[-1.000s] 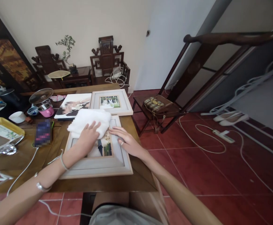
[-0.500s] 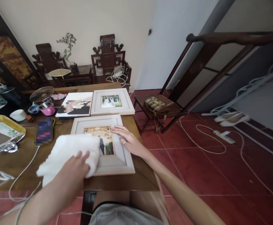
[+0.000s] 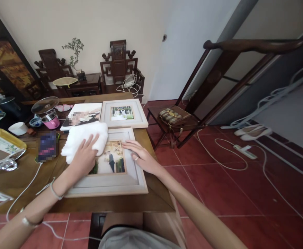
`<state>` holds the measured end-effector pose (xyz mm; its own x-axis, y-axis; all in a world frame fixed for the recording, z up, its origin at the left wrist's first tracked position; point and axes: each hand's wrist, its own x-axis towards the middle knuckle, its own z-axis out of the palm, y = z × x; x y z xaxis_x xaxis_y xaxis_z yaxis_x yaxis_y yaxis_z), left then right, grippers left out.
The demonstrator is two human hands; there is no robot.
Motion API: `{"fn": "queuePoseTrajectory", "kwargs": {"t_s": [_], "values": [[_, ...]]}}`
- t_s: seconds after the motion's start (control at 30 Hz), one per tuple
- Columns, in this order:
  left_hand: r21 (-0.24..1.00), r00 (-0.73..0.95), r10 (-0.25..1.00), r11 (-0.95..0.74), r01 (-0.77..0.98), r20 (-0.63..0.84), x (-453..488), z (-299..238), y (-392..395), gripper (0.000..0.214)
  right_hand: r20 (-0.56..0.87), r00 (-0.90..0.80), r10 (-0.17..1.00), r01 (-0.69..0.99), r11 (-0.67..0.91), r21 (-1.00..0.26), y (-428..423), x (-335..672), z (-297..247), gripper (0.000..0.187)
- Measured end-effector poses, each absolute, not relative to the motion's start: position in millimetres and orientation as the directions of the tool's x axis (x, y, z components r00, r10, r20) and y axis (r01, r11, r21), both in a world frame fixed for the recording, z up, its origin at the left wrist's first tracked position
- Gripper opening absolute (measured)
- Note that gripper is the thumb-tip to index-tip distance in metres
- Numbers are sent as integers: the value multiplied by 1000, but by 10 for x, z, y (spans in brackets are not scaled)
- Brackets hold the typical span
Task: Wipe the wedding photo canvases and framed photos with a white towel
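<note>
Framed photo (image 3: 112,162) flat on the table (image 3: 158,200), left hand (image 3: 85,155) palm-down, fingers spread on cloth (image 3: 76,138), right hand (image 3: 142,157), fingers extended on the border (image 3: 137,181), gripping nothing; two pale frames (image 3: 138,114), one cloth.

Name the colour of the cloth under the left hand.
White; the cloth shows in the head view, beneath the left hand.
</note>
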<state>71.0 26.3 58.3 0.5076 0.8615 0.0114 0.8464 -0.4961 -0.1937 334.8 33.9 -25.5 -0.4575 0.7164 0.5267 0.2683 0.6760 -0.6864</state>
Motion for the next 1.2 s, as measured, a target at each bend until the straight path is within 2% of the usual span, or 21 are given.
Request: {"fn": "queuePoseTrajectory", "kwargs": {"t_s": [0.07, 0.17, 0.4, 0.5, 0.57, 0.7, 0.87, 1.2], "values": [[-208, 496, 866, -475, 855, 60, 696, 561, 412, 30, 528, -453, 718, 269, 675, -687, 340, 3348, -258, 42], [-222, 483, 875, -468, 855, 17, 721, 587, 467, 31, 534, -445, 719, 268, 676, -686, 345, 3346, -263, 41], [-196, 428, 845, -501, 843, -320, 804, 876, -111, 37, 526, -460, 716, 281, 679, -678, 346, 3349, -258, 40], [-126, 400, 800, -499, 857, -448, 791, 1009, -529, 43, 541, -457, 706, 269, 689, -673, 347, 3345, -267, 40], [-70, 418, 773, -507, 859, -478, 775, 1048, -798, 46, 546, -450, 707, 266, 689, -674, 349, 3340, -276, 40], [3, 498, 750, -552, 834, -435, 768, 990, -1111, 38, 537, -451, 713, 270, 683, -679, 352, 3336, -283, 39], [-36, 444, 812, -492, 870, -379, 762, 831, -919, 33, 524, -464, 714, 280, 680, -678, 348, 3342, -264, 39], [-136, 519, 854, -511, 849, 27, 594, 607, 308, 34, 516, -458, 724, 279, 668, -690, 335, 3345, -248, 39]]}}
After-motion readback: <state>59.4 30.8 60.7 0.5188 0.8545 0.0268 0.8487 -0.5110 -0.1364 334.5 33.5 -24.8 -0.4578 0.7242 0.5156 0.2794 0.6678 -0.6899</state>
